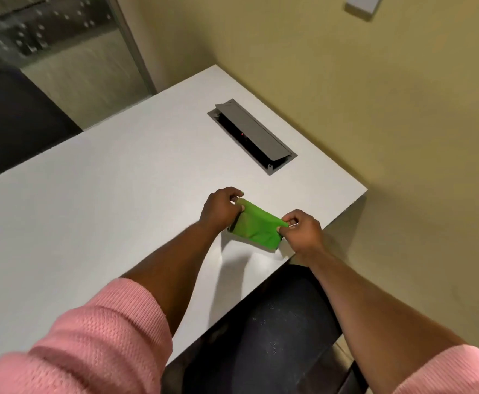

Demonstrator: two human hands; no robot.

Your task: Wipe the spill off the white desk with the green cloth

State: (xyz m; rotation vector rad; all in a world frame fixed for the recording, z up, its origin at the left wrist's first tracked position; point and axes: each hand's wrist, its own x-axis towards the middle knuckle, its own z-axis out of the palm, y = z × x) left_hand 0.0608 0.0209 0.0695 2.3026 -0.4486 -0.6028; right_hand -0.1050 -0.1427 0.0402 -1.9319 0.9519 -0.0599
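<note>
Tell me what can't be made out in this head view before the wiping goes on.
- Spill: none discernible on the white desk; the green cloth and both hands hide the patch beneath.
- Cable box: its interior is dark under the half-raised lid.
- Left hand, right hand: fingertips buried in cloth.

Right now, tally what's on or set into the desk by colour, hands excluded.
Green: 1, the green cloth, pinched at its two ends by the left hand and the right hand, just above the white desk.
Grey: 1, the cable hatch recessed in the desktop, its lid tilted open.
Total: 2. No spill can be made out.
</note>
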